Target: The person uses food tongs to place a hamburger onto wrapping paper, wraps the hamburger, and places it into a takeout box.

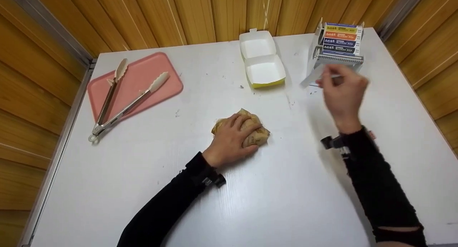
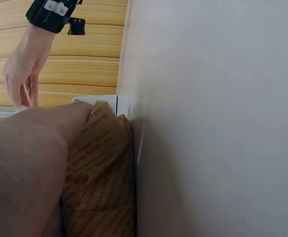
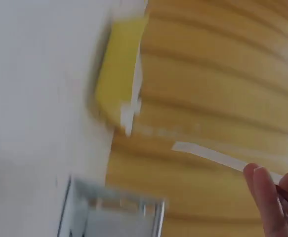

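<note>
Head view: the left hand (image 1: 230, 141), its fingers spread wide, rests on a paper-wrapped bundle (image 1: 255, 138) near the middle of the white table (image 1: 272, 200). The right hand (image 1: 345, 93), narrowed to a pinch, holds a white strip (image 3: 210, 155), seen best in the right wrist view, just in front of a rack (image 1: 340, 43) of coloured labels. An open box (image 1: 268, 84), white inside, stands beyond the bundle, apart from it. To the left, spread tongs (image 1: 125, 110) lie across a pink tray (image 1: 152, 66), their hinge end past its edge.
</note>
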Motion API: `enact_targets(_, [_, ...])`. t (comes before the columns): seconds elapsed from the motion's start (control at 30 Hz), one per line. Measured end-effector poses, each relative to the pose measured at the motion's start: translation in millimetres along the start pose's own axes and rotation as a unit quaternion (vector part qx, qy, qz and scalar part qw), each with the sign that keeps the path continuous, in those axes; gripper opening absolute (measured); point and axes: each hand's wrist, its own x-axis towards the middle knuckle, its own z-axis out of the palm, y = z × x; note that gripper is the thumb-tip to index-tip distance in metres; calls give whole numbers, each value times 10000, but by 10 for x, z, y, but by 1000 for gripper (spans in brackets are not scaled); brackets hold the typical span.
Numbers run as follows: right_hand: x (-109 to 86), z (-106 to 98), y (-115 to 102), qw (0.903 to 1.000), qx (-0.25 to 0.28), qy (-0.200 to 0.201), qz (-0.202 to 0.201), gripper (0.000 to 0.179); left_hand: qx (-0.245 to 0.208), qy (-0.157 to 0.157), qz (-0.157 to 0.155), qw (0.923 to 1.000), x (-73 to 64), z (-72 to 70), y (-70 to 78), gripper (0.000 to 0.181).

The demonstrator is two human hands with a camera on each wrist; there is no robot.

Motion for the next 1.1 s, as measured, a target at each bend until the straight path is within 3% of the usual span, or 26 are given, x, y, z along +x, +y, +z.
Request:
enact_targets(0.07, [-224,200,-156,9972,351,-579,-324,14,19,11,-12,10000,-6,-4,0,64])
enact_targets(0.13, [-413,353,-275,9922,370,-900,-773,12,53,31,-14,10000,-9,-7,2,64])
enact_targets(0.27, [-716,553,-402,9762,22,-1269,-1760,12,162,140,8,9998,-1,-5,-3,64])
enact_targets(0.37, [-907,640,-408,9626,-279,-1674,-2110,12,158,274,42,9995,4,6,-2,60])
enact_targets(0.47, [-1025,695,-390,9550,-477,-2071,-2067,11,-20,311,7,9995,1,5,0,51])
enact_targets(0.57, [-1078,722,-380,9558,-469,-2284,-1789,10,-179,207,-127,9995,-4,-2,6,48])
enact_targets(0.87, [-1123,732,-386,9586,-393,-2554,-1197,12,-683,-108,-761,9947,31,12,22,71])
enact_targets(1.1, [-1171,802,-446,9481,-382,-3008,-956,12,-754,-146,-884,9931,22,13,8,76])
